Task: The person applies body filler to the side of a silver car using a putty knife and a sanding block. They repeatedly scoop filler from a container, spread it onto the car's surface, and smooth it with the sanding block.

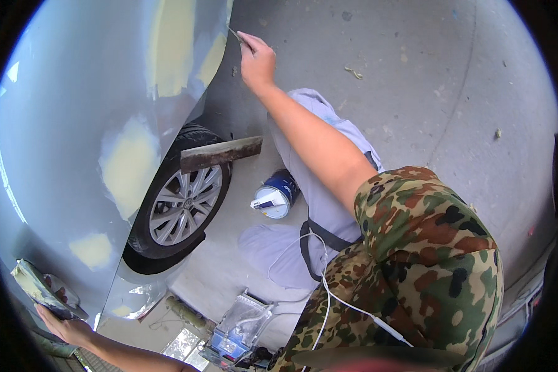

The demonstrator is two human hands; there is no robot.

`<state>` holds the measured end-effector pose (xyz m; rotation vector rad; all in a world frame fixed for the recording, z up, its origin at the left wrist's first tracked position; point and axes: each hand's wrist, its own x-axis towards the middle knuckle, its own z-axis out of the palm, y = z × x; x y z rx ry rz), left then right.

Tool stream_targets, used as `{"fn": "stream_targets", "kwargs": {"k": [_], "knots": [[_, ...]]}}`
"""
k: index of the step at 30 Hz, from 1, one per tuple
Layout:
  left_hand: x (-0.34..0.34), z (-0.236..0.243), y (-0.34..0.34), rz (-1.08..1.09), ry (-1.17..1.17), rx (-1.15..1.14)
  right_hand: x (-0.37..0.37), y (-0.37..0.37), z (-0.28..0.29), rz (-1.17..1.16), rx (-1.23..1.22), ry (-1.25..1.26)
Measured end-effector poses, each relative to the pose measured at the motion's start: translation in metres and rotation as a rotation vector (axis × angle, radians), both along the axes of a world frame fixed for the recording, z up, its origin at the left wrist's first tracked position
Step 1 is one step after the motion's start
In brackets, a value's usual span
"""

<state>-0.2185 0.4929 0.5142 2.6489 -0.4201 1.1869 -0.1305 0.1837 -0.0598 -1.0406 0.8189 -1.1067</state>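
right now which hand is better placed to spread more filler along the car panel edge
Right. The right hand already holds the thin spreader at the grey car panel edge; the left hand is low, holding the filler board.

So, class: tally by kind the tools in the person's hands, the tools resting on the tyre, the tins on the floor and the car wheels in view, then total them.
Thin tool in the right hand: 1
Filler-smeared board in the left hand: 1
Wide scraper on the tyre: 1
Blue tin on the floor: 1
Car wheel: 1
Total: 5
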Motion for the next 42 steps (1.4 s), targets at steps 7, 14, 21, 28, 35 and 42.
{"fn": "stream_targets", "kwargs": {"k": [7, 14, 21, 28, 35, 42], "knots": [[0.005, 0.011, 0.009, -0.035, 0.068, -0.177, 0.028, 0.0, -0.008, 0.053, 0.056, -0.039], [0.009, 0.034, 0.046, -0.051, 0.069, -0.012, -0.001, 0.036, 0.013, 0.144, 0.007, -0.043], [0.006, 0.012, 0.031, -0.055, -0.047, 0.205, -0.021, 0.064, 0.04, 0.141, -0.014, -0.052], [-0.002, -0.009, -0.008, -0.006, -0.017, -0.003, -0.036, 0.086, 0.059, 0.135, -0.042, -0.051], [0.003, 0.011, 0.008, -0.064, 0.148, -0.195, -0.052, 0.107, 0.081, 0.158, -0.051, -0.082], [-0.005, -0.014, -0.014, 0.002, 0.031, -0.123, -0.078, 0.096, 0.072, 0.18, -0.083, -0.067]]}}
